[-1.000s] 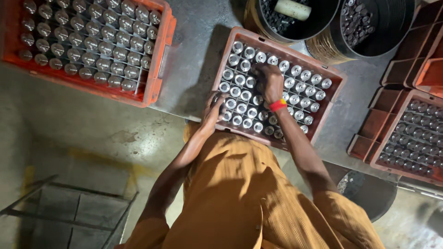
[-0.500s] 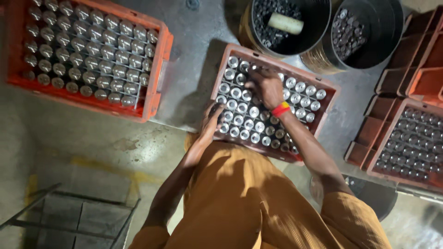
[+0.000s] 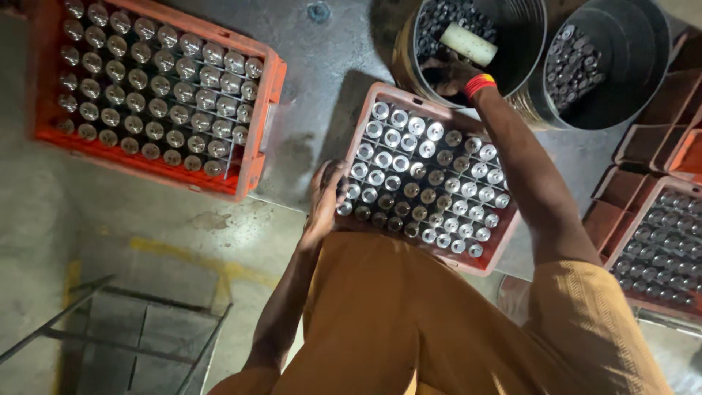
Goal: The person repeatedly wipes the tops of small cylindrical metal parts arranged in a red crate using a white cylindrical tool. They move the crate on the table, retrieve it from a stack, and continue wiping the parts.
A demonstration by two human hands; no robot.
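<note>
1. Red and yellow wristband marks the right hand (image 3: 447, 75), which reaches over the rim of the near metal bucket (image 3: 409, 55); its fingers curl down among the dark parts inside, and whether they have hold of anything cannot be told.
2. A pale cylinder (image 3: 469, 43) lies in the same bucket, just beyond that hand.
3. The left hand (image 3: 327, 194) grips the near left edge of the middle orange crate (image 3: 351, 124), fingers wrapped over the rim.
4. That crate sits on the concrete floor directly before the person, its grid of cells filled with upright silver bottles (image 3: 424, 175).
5. A second bucket (image 3: 643, 66) stands to the right of the first.
6. A fuller orange crate (image 3: 259, 139) lies well to the left; more crates (image 3: 621, 212) stack on the right.
</note>
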